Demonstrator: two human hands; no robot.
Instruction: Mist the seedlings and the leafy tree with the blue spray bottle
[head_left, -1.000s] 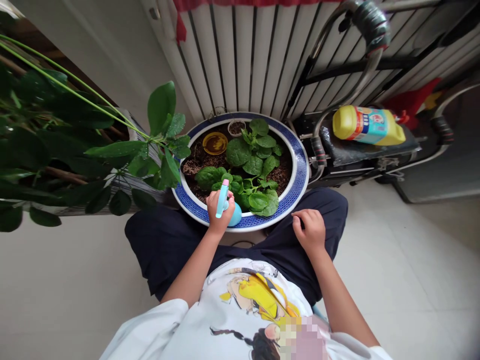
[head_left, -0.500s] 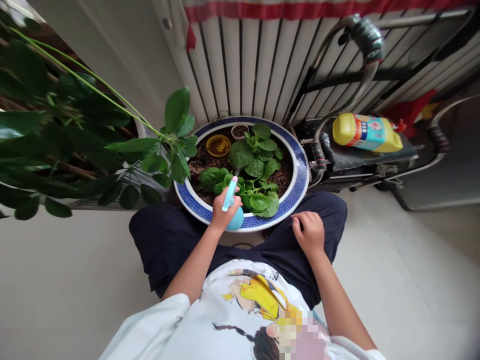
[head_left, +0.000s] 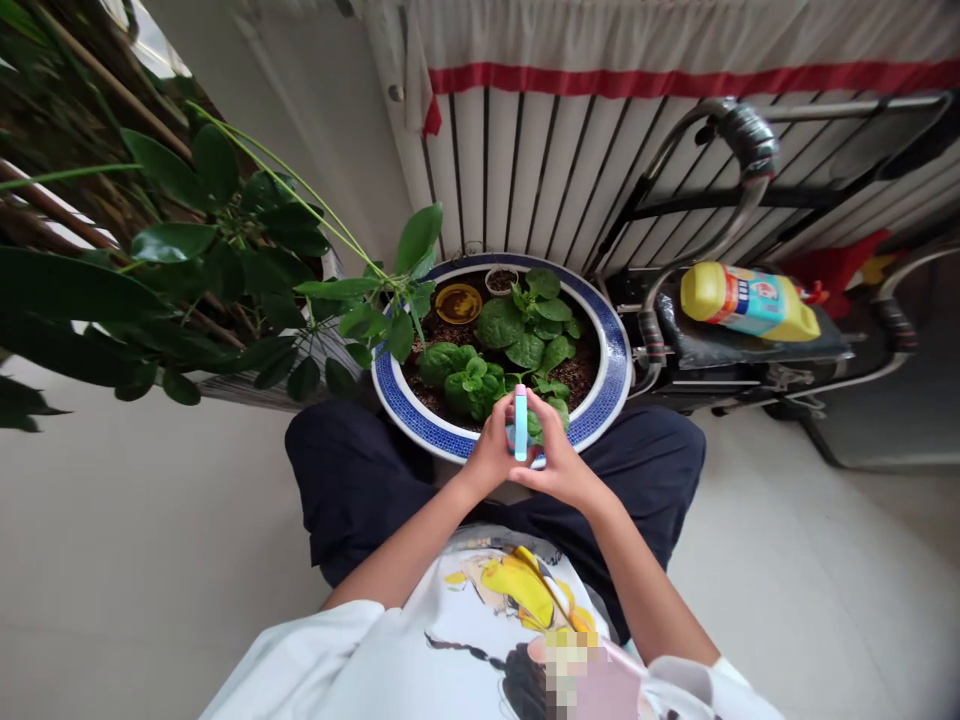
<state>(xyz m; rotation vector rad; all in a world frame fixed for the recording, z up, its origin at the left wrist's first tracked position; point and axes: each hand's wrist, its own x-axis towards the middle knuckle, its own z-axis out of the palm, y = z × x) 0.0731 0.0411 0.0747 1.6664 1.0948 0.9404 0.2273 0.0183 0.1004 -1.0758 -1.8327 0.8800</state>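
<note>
A small light-blue spray bottle is held upright between both my hands, just over the near rim of a round blue-and-white planter. My left hand wraps its left side and my right hand closes on its right side. The bottle's round body is mostly hidden by my fingers. The planter holds dark soil, leafy green plants, a yellow saucer and a tiny pot. My knees in dark trousers sit right below it.
A tall leafy houseplant reaches in from the left over the planter's edge. A white radiator with a red-striped cloth stands behind. To the right, a wheeled metal frame carries a yellow bottle on its seat. Pale tiled floor surrounds me.
My right hand left my knee and joined the left hand on the spray bottle. The bottle shifted right and stands upright now. My head tilted up slightly.
</note>
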